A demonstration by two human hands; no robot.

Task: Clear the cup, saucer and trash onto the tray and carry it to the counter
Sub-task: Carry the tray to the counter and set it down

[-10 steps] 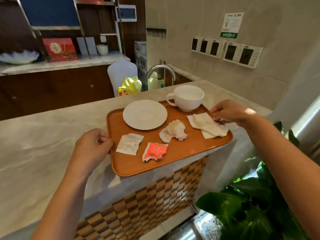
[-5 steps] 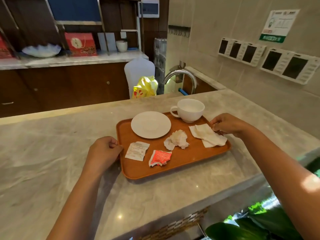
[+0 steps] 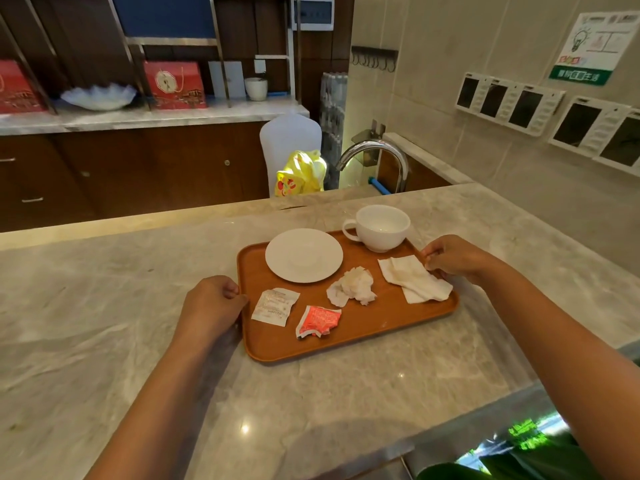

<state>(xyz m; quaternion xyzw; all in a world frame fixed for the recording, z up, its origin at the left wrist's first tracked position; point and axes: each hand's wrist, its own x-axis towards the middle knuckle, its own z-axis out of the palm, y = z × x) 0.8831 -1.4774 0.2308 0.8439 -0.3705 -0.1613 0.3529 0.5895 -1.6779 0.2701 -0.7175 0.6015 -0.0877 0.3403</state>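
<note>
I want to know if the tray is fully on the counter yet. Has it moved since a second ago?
Yes. The tray has slid inward from the counter's near edge, which it overhung earlier; now it rests wholly on the marble counter.

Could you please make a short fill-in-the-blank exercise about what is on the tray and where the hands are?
1. The white cup stands on the tray beside the saucer, not ____ it.
2. The left hand grips the tray's ____ edge.
3. The torn packet nearest the person is ____ in colour.
4. The tray rests on a ____ counter.

Missing words: on; left; red; marble
</note>
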